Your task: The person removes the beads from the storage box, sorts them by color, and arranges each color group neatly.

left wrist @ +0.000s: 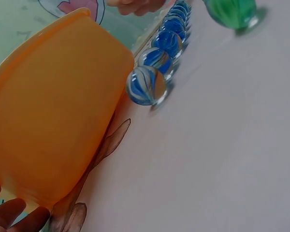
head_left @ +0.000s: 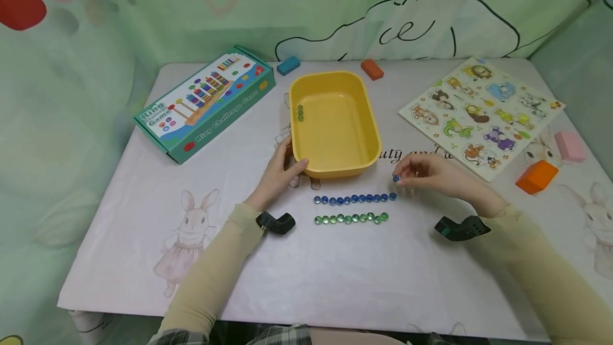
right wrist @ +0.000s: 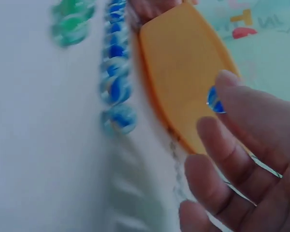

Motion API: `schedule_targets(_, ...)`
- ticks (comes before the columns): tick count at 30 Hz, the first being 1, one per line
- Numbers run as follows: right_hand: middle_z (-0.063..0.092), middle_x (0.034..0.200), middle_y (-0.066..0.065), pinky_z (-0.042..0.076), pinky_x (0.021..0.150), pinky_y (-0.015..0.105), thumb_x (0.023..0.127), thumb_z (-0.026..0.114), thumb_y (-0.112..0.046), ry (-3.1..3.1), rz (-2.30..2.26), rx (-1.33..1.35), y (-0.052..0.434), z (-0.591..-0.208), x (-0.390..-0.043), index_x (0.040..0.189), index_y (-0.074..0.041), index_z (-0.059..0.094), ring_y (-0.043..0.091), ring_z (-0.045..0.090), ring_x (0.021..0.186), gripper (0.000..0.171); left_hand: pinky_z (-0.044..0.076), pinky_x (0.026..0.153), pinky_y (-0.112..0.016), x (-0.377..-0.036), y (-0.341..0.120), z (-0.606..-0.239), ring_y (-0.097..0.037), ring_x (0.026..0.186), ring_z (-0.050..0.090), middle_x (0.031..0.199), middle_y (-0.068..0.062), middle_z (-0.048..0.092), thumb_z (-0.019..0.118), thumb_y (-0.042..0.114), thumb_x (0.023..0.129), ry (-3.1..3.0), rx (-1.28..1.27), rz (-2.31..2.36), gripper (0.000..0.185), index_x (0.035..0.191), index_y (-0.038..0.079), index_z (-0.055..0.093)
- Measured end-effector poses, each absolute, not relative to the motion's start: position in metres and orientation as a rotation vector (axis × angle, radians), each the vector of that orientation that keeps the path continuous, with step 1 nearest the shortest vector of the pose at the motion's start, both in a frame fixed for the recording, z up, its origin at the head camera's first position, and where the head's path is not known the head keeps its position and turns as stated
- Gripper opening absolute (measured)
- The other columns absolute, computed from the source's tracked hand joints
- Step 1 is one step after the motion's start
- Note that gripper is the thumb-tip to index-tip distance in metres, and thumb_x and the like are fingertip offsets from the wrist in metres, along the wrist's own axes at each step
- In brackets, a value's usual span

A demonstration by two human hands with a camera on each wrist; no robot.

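Note:
A yellow tub (head_left: 335, 166) stands mid-table with two green marbles (head_left: 300, 113) inside by its left wall. My left hand (head_left: 282, 170) grips the tub's near left corner; its fingertips (left wrist: 12, 215) show under the tub (left wrist: 53, 125). In front lie a row of blue marbles (head_left: 354, 198) and a row of green marbles (head_left: 351, 219). My right hand (head_left: 421, 172) pinches one blue marble (head_left: 396, 178) just right of the tub, above the blue row's right end. The right wrist view shows that marble (right wrist: 214, 100) at my fingertips beside the tub (right wrist: 183, 72).
A ring game box (head_left: 206, 101) lies at the left, an animal peg puzzle (head_left: 481, 113) at the right. Blocks sit around: blue (head_left: 288, 65), orange (head_left: 372, 69), pink (head_left: 569, 146), orange (head_left: 536, 176). A green curtain encloses the table.

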State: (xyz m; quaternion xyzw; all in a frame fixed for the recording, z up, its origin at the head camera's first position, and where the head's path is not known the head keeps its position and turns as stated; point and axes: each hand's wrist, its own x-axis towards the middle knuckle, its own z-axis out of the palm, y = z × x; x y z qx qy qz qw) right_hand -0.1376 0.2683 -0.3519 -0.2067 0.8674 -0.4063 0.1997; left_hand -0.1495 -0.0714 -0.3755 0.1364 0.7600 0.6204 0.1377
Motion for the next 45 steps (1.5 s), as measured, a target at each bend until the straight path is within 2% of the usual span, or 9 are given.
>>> schedule_targets(3, 0.055, 0.077, -0.001, 0.042, 0.059, 0.021, 0.083, 0.067, -0.010, 2.446, -1.114, -0.580, 0.273, -0.359, -0.132, 0.092, -0.008, 0.062, 0.010, 0.049, 0.068, 0.010, 0.022, 0.112, -0.040, -0.149, -0.072, -0.375, -0.025, 0.133, 0.031, 0.148, -0.015, 0.028, 0.053, 0.019, 0.094, 2.196, 0.404, 1.801, 0.070, 0.149, 0.008, 0.011)
schedule_targets(8, 0.053, 0.071, -0.003, 0.039, 0.056, 0.020, 0.080, 0.071, -0.018, 2.495, -1.031, -0.549, 0.278, -0.369, -0.128, 0.089, -0.013, 0.064, 0.008, 0.046, 0.063, 0.012, 0.022, 0.112, -0.042, -0.151, -0.072, -0.378, -0.030, 0.132, 0.032, 0.146, -0.018, 0.031, 0.053, 0.018, 0.093, 2.208, 0.434, 1.812, 0.069, 0.148, 0.006, 0.013)
schedule_targets(16, 0.050, 0.067, -0.005, 0.036, 0.053, 0.020, 0.079, 0.072, -0.020, 2.516, -0.958, -0.589, 0.276, -0.374, -0.126, 0.089, -0.014, 0.067, 0.006, 0.044, 0.059, 0.013, 0.021, 0.112, -0.038, -0.161, -0.073, -0.405, -0.020, 0.132, 0.033, 0.146, -0.008, 0.034, 0.057, 0.030, 0.091, 2.244, 0.423, 1.811, 0.072, 0.149, 0.015, 0.015)
schedule_targets(21, 0.050, 0.068, -0.004, 0.036, 0.053, 0.020, 0.079, 0.072, -0.020, 2.520, -0.948, -0.577, 0.274, -0.373, -0.125, 0.089, -0.014, 0.067, 0.006, 0.044, 0.059, 0.013, 0.020, 0.113, -0.038, -0.160, -0.073, -0.402, -0.018, 0.133, 0.031, 0.145, -0.008, 0.035, 0.057, 0.035, 0.090, 2.284, 0.415, 1.788, 0.073, 0.148, 0.014, 0.018)
schedule_targets(25, 0.052, 0.069, -0.004, 0.037, 0.054, 0.019, 0.079, 0.072, -0.021, 2.530, -0.939, -0.567, 0.274, -0.374, -0.125, 0.091, -0.014, 0.068, 0.006, 0.045, 0.060, 0.014, 0.024, 0.111, -0.038, -0.162, -0.073, -0.406, -0.018, 0.129, 0.036, 0.145, -0.007, 0.035, 0.058, 0.033, 0.090, 2.256, 0.429, 1.815, 0.073, 0.148, 0.015, 0.016)
schedule_targets(31, 0.054, 0.072, -0.004, 0.038, 0.056, 0.019, 0.079, 0.072, -0.024, 2.505, -0.937, -0.561, 0.275, -0.372, -0.126, 0.095, -0.015, 0.068, 0.007, 0.046, 0.062, 0.018, 0.025, 0.110, -0.038, -0.162, -0.073, -0.406, -0.017, 0.129, 0.036, 0.146, -0.007, 0.034, 0.057, 0.033, 0.091, 2.223, 0.421, 1.828, 0.074, 0.149, 0.017, 0.014)
schedule_targets(37, 0.060, 0.082, -0.002, 0.040, 0.061, 0.020, 0.086, 0.065, -0.020, 2.483, -0.908, -0.582, 0.277, -0.361, -0.137, 0.101, -0.013, 0.066, 0.008, 0.048, 0.068, 0.016, 0.021, 0.112, -0.038, -0.162, -0.074, -0.407, -0.018, 0.132, 0.032, 0.146, -0.006, 0.034, 0.058, 0.042, 0.088, 2.264, 0.424, 1.808, 0.077, 0.148, 0.016, 0.016)
schedule_targets(45, 0.064, 0.092, 0.001, 0.044, 0.063, 0.021, 0.090, 0.060, -0.019, 2.527, -0.830, -0.685, 0.258, -0.312, -0.161, 0.107, -0.010, 0.064, 0.011, 0.050, 0.073, 0.019, 0.018, 0.113, -0.039, -0.161, -0.073, -0.408, -0.015, 0.135, 0.028, 0.147, -0.005, 0.033, 0.057, 0.055, 0.084, 2.278, 0.409, 1.798, 0.085, 0.148, 0.017, 0.017)
